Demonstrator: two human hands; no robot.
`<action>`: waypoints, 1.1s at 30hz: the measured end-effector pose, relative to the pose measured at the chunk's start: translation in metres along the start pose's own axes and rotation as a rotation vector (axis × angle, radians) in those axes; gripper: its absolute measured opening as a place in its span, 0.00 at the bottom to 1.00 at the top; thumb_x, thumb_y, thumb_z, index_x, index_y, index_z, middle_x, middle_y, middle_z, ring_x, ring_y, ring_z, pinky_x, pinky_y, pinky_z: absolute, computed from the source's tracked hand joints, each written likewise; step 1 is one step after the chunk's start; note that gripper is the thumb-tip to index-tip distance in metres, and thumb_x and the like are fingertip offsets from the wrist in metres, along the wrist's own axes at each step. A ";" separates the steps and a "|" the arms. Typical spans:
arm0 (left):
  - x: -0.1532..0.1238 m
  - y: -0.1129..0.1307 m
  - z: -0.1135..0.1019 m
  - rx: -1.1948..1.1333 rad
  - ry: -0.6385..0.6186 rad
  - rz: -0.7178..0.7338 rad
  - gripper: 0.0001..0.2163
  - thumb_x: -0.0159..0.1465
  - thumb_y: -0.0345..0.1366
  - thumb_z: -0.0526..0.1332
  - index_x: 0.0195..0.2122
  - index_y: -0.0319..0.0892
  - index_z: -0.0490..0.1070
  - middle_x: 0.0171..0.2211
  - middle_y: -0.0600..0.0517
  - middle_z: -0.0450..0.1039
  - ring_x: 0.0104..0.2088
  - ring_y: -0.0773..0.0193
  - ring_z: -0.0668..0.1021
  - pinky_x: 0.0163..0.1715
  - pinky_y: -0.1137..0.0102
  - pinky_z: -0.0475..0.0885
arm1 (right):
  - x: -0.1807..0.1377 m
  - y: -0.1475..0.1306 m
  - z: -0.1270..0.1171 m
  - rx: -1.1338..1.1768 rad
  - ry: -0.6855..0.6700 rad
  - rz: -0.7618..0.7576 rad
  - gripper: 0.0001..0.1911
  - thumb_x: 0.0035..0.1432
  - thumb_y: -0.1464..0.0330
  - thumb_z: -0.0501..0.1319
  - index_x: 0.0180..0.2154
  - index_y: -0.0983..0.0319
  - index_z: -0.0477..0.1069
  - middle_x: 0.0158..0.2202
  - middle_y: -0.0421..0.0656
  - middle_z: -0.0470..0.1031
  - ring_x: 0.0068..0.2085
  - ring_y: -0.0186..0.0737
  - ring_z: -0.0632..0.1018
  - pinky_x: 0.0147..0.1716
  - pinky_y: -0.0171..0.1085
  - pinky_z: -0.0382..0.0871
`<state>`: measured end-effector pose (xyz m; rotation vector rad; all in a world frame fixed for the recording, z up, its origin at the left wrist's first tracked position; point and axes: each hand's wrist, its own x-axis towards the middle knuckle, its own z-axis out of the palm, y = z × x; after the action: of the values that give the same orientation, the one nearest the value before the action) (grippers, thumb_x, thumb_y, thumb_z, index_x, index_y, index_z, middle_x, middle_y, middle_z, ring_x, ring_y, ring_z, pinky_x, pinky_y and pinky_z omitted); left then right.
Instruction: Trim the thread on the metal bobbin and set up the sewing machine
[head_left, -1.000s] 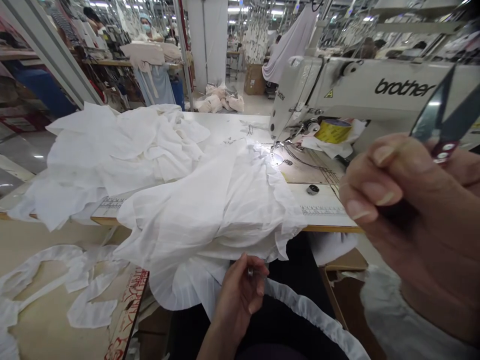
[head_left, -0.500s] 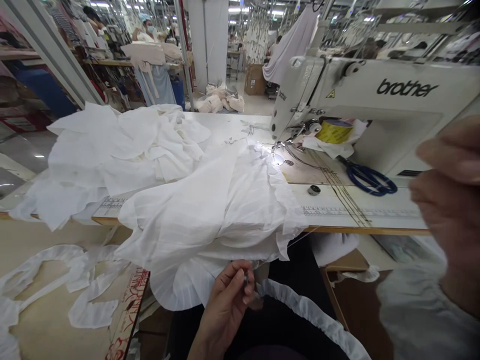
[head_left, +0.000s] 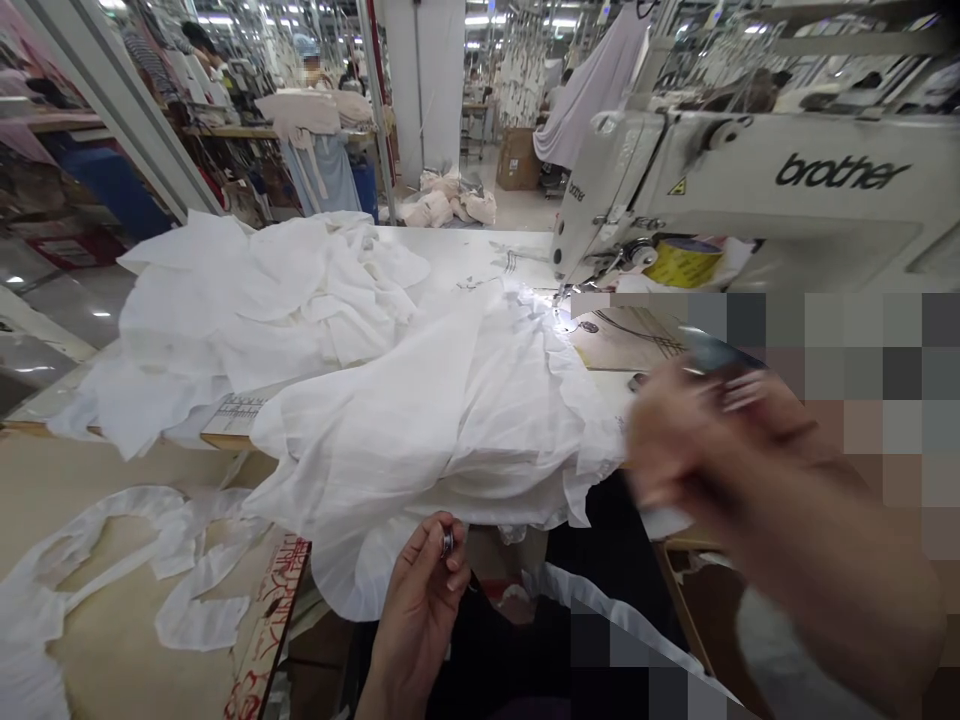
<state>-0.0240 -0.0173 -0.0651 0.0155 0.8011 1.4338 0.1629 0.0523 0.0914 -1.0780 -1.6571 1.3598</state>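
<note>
My left hand (head_left: 418, 600) is low in front of me, below the table edge, pinching a small round metal piece (head_left: 448, 541) between thumb and fingers. Just above it a white pleated garment (head_left: 450, 420) hangs over the table's front edge. My right hand (head_left: 690, 440) is blurred with motion at the garment's right side, closed on thread snips (head_left: 712, 352) whose dark blades point up and to the right. A white ruffled strip (head_left: 600, 605) runs across my lap.
A white Brother sewing machine (head_left: 750, 190) stands at the back right, its needle light shining on the cloth. A yellow tape roll (head_left: 682, 262) sits under its arm. A heap of white fabric (head_left: 247, 300) covers the table's left. Cut white strips (head_left: 112, 540) lie on a lower surface.
My right hand has swung from the far right down and left towards the garment. My left hand has shifted slightly left, keeping the metal piece.
</note>
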 end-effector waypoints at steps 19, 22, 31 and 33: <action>-0.012 0.002 0.029 0.039 0.024 0.112 0.12 0.51 0.38 0.72 0.30 0.39 0.72 0.24 0.57 0.68 0.21 0.77 0.67 0.20 0.83 0.66 | 0.010 0.071 0.077 -0.167 -0.067 -0.172 0.12 0.63 0.69 0.59 0.26 0.61 0.68 0.26 0.38 0.66 0.29 0.35 0.69 0.28 0.35 0.61; -0.011 0.002 0.028 0.055 -0.004 0.117 0.12 0.51 0.39 0.72 0.30 0.40 0.71 0.24 0.57 0.68 0.21 0.77 0.67 0.21 0.82 0.66 | 0.008 0.070 0.076 -0.152 -0.072 -0.136 0.10 0.63 0.69 0.59 0.28 0.61 0.67 0.27 0.37 0.66 0.28 0.34 0.68 0.27 0.34 0.61; -0.017 0.009 0.030 0.209 -0.098 0.151 0.12 0.47 0.35 0.74 0.27 0.40 0.72 0.24 0.54 0.72 0.24 0.71 0.72 0.28 0.77 0.70 | 0.002 0.059 0.070 0.030 -0.152 0.058 0.13 0.63 0.62 0.59 0.29 0.61 0.65 0.25 0.37 0.63 0.24 0.32 0.65 0.20 0.31 0.59; -0.020 0.008 0.034 0.247 -0.098 0.173 0.11 0.47 0.34 0.74 0.27 0.39 0.73 0.25 0.52 0.74 0.27 0.69 0.75 0.29 0.77 0.70 | 0.002 0.060 0.069 -0.029 -0.130 0.002 0.12 0.63 0.63 0.59 0.29 0.61 0.66 0.25 0.37 0.63 0.25 0.32 0.65 0.21 0.32 0.59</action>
<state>-0.0132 -0.0185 -0.0263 0.3482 0.9082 1.4758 0.1087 0.0342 0.0197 -1.0263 -1.7752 1.4372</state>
